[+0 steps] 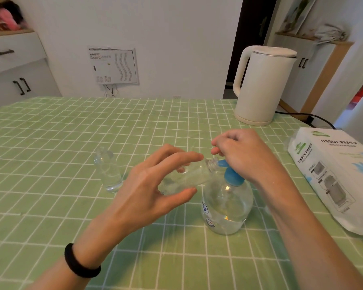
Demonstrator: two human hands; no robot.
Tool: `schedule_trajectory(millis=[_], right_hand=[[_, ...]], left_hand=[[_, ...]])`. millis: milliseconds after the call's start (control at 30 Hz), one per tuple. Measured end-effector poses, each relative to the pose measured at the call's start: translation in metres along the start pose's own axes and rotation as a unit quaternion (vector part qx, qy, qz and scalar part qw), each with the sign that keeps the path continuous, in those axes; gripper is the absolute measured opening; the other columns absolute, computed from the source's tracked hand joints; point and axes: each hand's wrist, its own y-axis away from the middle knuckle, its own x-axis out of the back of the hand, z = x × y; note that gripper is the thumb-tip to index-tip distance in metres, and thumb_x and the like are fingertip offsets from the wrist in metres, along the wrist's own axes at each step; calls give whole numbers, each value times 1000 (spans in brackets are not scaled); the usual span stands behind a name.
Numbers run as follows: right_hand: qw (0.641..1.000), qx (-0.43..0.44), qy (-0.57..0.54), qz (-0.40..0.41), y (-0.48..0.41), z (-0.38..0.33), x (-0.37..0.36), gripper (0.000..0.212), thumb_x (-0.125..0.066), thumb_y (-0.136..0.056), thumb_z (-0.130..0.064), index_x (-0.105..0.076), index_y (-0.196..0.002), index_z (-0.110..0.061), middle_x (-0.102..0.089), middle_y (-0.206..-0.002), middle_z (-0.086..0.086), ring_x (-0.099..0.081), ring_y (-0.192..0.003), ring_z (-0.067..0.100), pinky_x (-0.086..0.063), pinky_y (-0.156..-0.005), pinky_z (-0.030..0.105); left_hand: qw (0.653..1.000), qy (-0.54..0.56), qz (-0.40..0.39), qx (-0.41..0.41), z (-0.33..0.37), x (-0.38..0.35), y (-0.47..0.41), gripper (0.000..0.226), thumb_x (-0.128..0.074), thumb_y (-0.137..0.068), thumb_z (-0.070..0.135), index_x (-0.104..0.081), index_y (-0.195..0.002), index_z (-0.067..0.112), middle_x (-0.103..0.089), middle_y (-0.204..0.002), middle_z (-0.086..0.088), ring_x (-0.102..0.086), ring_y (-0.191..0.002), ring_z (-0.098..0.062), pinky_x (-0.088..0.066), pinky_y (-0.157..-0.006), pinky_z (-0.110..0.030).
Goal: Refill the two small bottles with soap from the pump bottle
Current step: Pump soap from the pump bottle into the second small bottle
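My left hand [155, 185] holds a small clear bottle [194, 174] tilted nearly on its side, its open neck right at the blue nozzle of the pump bottle [226, 206]. My right hand [241, 153] rests on top of the blue pump head, fingers curled over it. The pump bottle is round, clear, with a little clear liquid in the bottom, and stands on the green checked tablecloth [50, 143]. A second small clear bottle [108, 170] stands upright and uncapped to the left, apart from both hands.
A white electric kettle [262, 84] stands at the back right, its black cord trailing right. A pack of tissue paper [333, 174] lies along the right edge. White cabinets and a wall stand behind the table.
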Motion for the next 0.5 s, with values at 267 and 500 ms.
schedule_trajectory(millis=[267,500], right_hand=[[1000,18,3,24,0,-1,3,33,-53,-92,-31,-74,-100,-8,-77,-98,10,-70,-99,29,-57,-86,41],[1000,8,0,-8,1,-2,1,32,-51,-89,-27,-76,-94,-9,-77,-98,12,-70,-101,32,-57,-92,51]], left_hand=[[1000,-7,-2,-5,-1,1,0,49,-79,-90,33,-64,-136,26,-64,-119,6,-66,-103,-11,-49,-88,-20],[1000,-3,-5,-4,-5,4,-1,49,-80,-89,32,-65,-135,25,-65,-119,6,-67,-103,-12,-48,-87,-18]])
